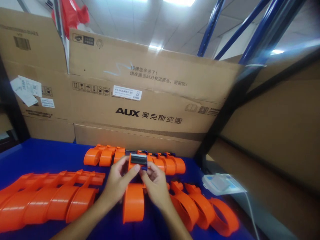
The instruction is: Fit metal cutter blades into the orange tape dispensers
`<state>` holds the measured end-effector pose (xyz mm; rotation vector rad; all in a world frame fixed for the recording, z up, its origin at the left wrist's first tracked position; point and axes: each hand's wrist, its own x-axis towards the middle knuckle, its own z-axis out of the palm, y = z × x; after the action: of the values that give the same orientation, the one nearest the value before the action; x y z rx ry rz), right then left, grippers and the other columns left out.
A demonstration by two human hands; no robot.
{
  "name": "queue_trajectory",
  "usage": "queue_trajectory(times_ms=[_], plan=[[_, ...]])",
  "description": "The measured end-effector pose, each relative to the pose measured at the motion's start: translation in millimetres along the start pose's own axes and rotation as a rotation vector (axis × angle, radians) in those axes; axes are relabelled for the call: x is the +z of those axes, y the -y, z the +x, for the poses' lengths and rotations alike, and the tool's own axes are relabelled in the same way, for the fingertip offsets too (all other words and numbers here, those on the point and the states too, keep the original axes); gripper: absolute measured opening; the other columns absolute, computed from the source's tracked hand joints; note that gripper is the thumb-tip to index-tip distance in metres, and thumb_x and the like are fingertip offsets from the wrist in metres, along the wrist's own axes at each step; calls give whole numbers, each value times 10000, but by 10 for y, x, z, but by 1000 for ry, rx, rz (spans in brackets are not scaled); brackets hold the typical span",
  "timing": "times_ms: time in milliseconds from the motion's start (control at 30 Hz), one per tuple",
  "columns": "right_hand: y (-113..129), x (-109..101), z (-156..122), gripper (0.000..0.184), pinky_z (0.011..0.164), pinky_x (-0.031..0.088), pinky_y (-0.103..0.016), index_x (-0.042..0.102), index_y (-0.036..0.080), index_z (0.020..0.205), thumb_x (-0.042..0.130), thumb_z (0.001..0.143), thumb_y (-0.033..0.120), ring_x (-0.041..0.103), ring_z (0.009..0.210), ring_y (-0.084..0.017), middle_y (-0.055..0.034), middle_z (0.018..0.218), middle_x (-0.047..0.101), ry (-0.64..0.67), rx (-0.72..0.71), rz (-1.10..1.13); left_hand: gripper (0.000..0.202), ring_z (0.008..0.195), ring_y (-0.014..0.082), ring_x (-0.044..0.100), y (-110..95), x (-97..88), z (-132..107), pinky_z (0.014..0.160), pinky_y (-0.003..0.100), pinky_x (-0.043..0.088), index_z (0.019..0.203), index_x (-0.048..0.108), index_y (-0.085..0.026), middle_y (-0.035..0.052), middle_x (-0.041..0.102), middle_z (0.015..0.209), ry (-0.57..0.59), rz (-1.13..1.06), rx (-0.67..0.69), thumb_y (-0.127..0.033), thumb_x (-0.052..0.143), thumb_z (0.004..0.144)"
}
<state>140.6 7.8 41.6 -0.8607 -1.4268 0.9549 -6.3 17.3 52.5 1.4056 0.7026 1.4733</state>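
Both of my hands grip one orange tape dispenser (134, 204) in the middle of the view. Its top end faces me, with a black part and a pale toothed edge, and its round body hangs below. My left hand (121, 178) holds the top end from the left, thumb pressed on the black part. From the right, my right hand (155, 182) closes its fingers on the same end, by a dark blue piece. Fingertips behind the dispenser are hidden. Beyond my hands stands a row of orange dispensers (106, 157), some with dark pieces on top.
Several more orange dispensers (58, 200) line the blue tabletop (52, 153) at left, and others (205, 203) lie at right. A cardboard sheet (150, 100) rises behind. A dark post (220, 113) and a whitish plastic case (221, 184) with a cable are at right.
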Motion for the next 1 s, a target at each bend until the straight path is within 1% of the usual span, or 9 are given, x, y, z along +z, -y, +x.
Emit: queue_trajectory(times_ms=[100, 167, 233, 400, 500, 600, 733, 867, 1000], plan=[[-7, 17, -57, 342, 372, 381, -197, 643, 184, 1017, 691, 888, 497, 400, 390, -72, 60, 594, 545, -7, 94, 12, 306, 1058, 276, 685, 43, -47, -26, 958, 360, 509, 1071, 721, -211, 78, 755, 1108, -113, -56, -17, -402, 745, 833], [3, 30, -89, 384, 333, 351, -190, 655, 179, 1031, 685, 883, 533, 396, 352, -71, 74, 541, 514, 1, 115, -5, 303, 1046, 266, 689, 47, -81, -57, 933, 337, 518, 1059, 732, -211, 70, 763, 1094, -170, -74, -43, -411, 747, 832], [20, 43, -113, 399, 325, 355, -191, 670, 177, 1013, 658, 894, 557, 418, 338, -77, 74, 516, 503, 3, 122, -38, 298, 1012, 264, 697, 39, -102, -83, 897, 326, 531, 1033, 746, -209, 64, 773, 1045, -193, -78, -65, -428, 743, 831], [38, 63, -148, 370, 343, 337, -194, 637, 187, 863, 559, 951, 538, 436, 355, -90, 68, 501, 454, 34, 133, -158, 293, 923, 262, 698, 38, -123, -101, 823, 322, 546, 988, 774, -212, 55, 773, 938, -184, -45, -97, -457, 730, 833], [21, 61, -155, 357, 382, 305, -196, 555, 199, 739, 501, 977, 459, 417, 396, -89, 61, 524, 430, 30, 83, -278, 280, 877, 252, 681, 68, -144, -90, 787, 311, 540, 957, 780, -214, 40, 753, 881, -176, -9, -102, -455, 743, 819], [13, 48, -145, 355, 415, 259, -198, 441, 212, 645, 480, 967, 355, 376, 439, -87, 63, 520, 372, 26, 20, -408, 265, 857, 246, 656, 95, -167, -90, 785, 310, 527, 914, 774, -208, 29, 714, 833, -158, 32, -94, -452, 748, 815], [41, 29, -117, 350, 436, 218, -208, 353, 221, 613, 474, 936, 276, 323, 479, -93, 61, 528, 320, 40, -41, -519, 244, 861, 238, 637, 110, -174, -115, 802, 310, 517, 914, 761, -215, 19, 680, 815, -132, 47, -77, -444, 732, 836], [66, 28, -108, 359, 452, 198, -222, 315, 223, 601, 463, 926, 251, 300, 494, -99, 58, 532, 293, 24, -99, -596, 254, 864, 237, 636, 115, -168, -121, 795, 307, 516, 931, 764, -218, 18, 683, 822, -132, 40, -96, -449, 734, 831], [64, 44, -121, 365, 459, 194, -230, 297, 223, 589, 464, 914, 236, 287, 482, -97, 60, 524, 276, 17, -129, -610, 246, 853, 237, 633, 118, -171, -112, 798, 310, 512, 887, 759, -207, 16, 668, 790, -130, 50, -90, -445, 736, 828]])
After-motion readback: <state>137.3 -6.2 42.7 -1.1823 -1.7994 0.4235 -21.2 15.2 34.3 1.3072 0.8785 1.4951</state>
